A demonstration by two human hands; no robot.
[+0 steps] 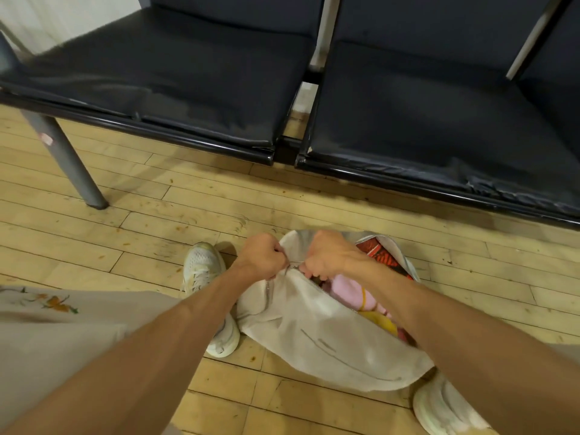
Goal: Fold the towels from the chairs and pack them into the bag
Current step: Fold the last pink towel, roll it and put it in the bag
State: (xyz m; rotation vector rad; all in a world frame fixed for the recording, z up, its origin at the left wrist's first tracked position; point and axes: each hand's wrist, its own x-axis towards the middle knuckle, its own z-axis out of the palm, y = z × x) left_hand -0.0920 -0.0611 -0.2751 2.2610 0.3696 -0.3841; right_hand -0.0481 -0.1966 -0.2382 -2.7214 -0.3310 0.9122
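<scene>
White mesh shoe (201, 268) stands just left of the bag (329, 334), a pale cloth one lying on the wooden floor (125, 227) in front of two black chairs (188, 76). At the bag's top edge the left hand (262, 257) is curled tight, pinching the cloth by the zip (267, 291). The right hand (329, 257), close beside it, grips the bag's opposite edge with bent fingers. Further right, inside the bag's open mouth, lie a pink towel (345, 291), a yellow towel (381, 323) and a red patterned towel (379, 249). A second shoe (439, 406) sits at the bag's lower right.
</scene>
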